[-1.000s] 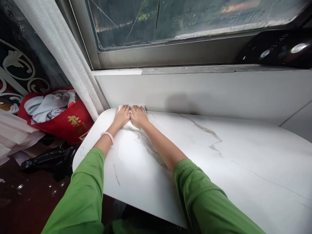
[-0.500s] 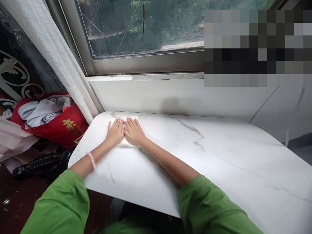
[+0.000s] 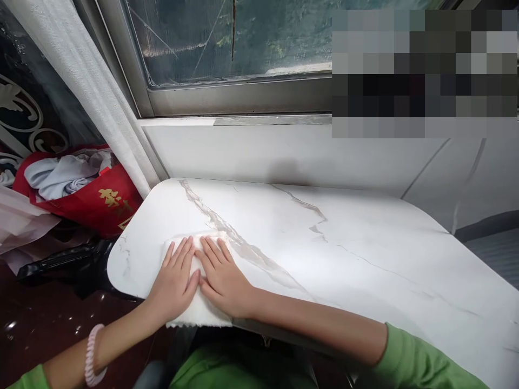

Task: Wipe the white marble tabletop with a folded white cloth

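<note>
Your left hand (image 3: 172, 283) and right hand (image 3: 225, 281) cover lots of the white cloth (image 3: 198, 314), your left sleeve (image 3: 30, 380) gets cropped, upper right's all pixelated.

Left hand (image 3: 173, 283), right hand (image 3: 227, 283) flat on cloth (image 3: 203, 312) at table's near edge; red bag (image 3: 91, 202) left of table (image 3: 385, 259), window (image 3: 239, 43) beyond.

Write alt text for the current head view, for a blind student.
The left hand and right hand lie flat on a white cloth on a marbled table. At left, a red bag holding fabric sits beside a white curtain.
</note>
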### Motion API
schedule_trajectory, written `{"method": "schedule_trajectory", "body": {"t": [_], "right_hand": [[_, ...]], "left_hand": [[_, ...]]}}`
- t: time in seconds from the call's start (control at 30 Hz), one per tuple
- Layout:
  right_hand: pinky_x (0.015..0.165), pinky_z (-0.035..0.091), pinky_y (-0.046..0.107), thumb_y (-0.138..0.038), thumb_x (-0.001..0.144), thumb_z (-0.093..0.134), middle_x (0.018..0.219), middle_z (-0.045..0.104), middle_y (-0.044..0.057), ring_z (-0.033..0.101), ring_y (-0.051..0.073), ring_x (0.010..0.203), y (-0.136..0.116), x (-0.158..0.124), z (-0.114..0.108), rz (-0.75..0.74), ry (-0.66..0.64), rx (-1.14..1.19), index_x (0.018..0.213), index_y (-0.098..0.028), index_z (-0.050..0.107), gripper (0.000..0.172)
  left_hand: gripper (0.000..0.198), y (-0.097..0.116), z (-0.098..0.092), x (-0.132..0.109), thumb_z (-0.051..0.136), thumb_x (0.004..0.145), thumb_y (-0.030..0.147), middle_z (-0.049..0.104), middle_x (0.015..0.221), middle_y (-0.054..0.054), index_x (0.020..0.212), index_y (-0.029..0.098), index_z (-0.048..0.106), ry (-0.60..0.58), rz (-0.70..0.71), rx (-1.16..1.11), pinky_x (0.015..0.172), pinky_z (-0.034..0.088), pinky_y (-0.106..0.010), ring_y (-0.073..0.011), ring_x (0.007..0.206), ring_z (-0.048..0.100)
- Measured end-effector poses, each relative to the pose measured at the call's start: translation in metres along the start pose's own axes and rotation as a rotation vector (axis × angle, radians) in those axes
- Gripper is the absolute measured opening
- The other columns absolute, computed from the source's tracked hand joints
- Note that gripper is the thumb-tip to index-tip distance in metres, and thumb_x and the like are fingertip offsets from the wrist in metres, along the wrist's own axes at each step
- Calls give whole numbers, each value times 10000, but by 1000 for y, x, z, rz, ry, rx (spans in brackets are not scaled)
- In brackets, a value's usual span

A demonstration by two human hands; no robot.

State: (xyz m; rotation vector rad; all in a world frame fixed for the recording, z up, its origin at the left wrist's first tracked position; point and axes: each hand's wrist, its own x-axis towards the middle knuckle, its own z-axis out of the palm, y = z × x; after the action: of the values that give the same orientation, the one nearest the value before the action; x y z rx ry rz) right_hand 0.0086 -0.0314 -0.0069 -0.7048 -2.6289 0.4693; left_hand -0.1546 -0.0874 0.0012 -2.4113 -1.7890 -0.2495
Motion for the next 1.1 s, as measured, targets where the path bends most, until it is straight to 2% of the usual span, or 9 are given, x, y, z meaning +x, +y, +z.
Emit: {"method": "schedule_trajectory", "body": {"t": [0.13,0.27,0.43,0.6,0.73,0.83,0.93,1.1], "right_hand": [[1162,124,483,-313,903,399,1509,233,170,113,232,1418,4,-3,-11,47,-55,103,1397,-50,342,563],[1160,119,482,-276,868,402,1484,286,196,150,252,1409,18,10,-13,103,-22,84,1362,-17,383,558],[1147,132,488,-248,855,374,1456,342,199,226,261,1385,65,34,-14,181,104,-21,1350,-23,402,545],[1133,142,477,-255,865,371,1452,348,198,251,265,1373,125,54,-30,275,149,-116,1357,-29,394,542],[1137,134,426,-222,872,376,1437,385,170,298,241,1348,164,73,-45,329,196,-157,1347,-50,415,507],[1135,141,399,-212,880,384,1420,412,157,315,225,1334,183,86,-51,380,244,-176,1333,-58,434,482],[1132,144,402,-218,890,386,1419,413,160,315,218,1335,192,91,-54,402,258,-181,1329,-60,437,469],[1127,158,418,-238,902,391,1435,397,151,302,218,1345,194,87,-53,379,260,-183,1345,-84,428,471]], "left_hand": [[540,9,3,0,278,944,256,289,1481,-184,1439,44,235,23,5,-18,1125,192,-521,-263,1399,186],[525,2,10,25,261,943,254,312,1472,-180,1425,47,277,8,8,-22,1127,185,-517,-259,1394,208],[507,-16,26,93,260,927,243,332,1467,-167,1385,46,346,-23,23,-51,1138,157,-497,-241,1388,233],[504,-22,42,172,296,919,254,333,1471,-150,1372,40,359,-58,82,-93,1152,128,-440,-218,1384,243],[473,-26,54,227,315,917,234,363,1456,-142,1350,58,382,-21,65,-100,1150,122,-417,-210,1372,272],[441,-32,61,256,333,911,224,397,1436,-134,1320,78,412,12,82,-109,1142,144,-415,-210,1355,303],[428,-36,65,269,329,913,224,411,1426,-135,1309,90,422,30,108,-109,1132,168,-423,-214,1346,320],[439,-36,68,268,301,928,239,397,1431,-159,1327,94,411,66,117,-65,1120,192,-443,-229,1353,313]]}}
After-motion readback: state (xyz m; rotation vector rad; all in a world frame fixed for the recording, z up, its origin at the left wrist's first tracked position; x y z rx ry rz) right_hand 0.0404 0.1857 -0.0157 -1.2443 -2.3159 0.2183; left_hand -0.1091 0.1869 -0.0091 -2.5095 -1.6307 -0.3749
